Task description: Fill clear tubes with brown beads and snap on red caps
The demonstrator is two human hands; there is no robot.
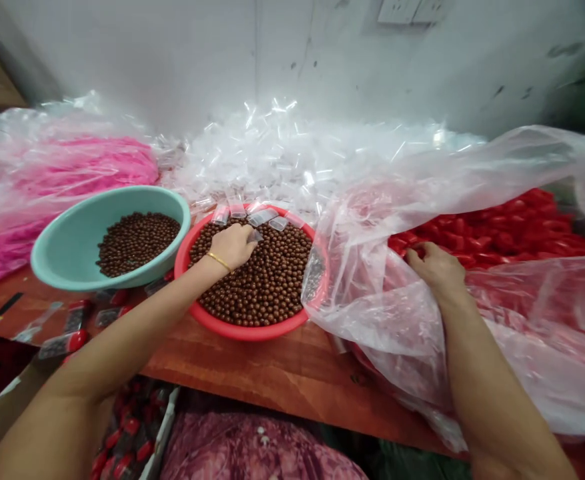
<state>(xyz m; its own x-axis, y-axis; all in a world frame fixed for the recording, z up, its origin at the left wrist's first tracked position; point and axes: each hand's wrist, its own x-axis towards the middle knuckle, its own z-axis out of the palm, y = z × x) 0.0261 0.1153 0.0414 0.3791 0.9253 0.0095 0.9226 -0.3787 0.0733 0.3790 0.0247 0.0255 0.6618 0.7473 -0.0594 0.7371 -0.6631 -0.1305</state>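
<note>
My left hand (233,245) rests in a red bowl (252,330) filled with small brown balls (267,280). Its fingers are closed around a small clear tube (255,235) at the far side of the bowl. A thin gold bracelet circles that wrist. My right hand (435,267) reaches into a large clear plastic bag (397,320) holding several red caps (502,230). Its fingertips touch the caps, and what they grip is hidden.
A teal bowl (67,247) with more brown balls stands left of the red bowl. A heap of clear tubes (292,157) lies behind. Pink caps in plastic (67,170) sit far left. Filled red-capped tubes (65,343) lie on the wooden table (272,373) edge.
</note>
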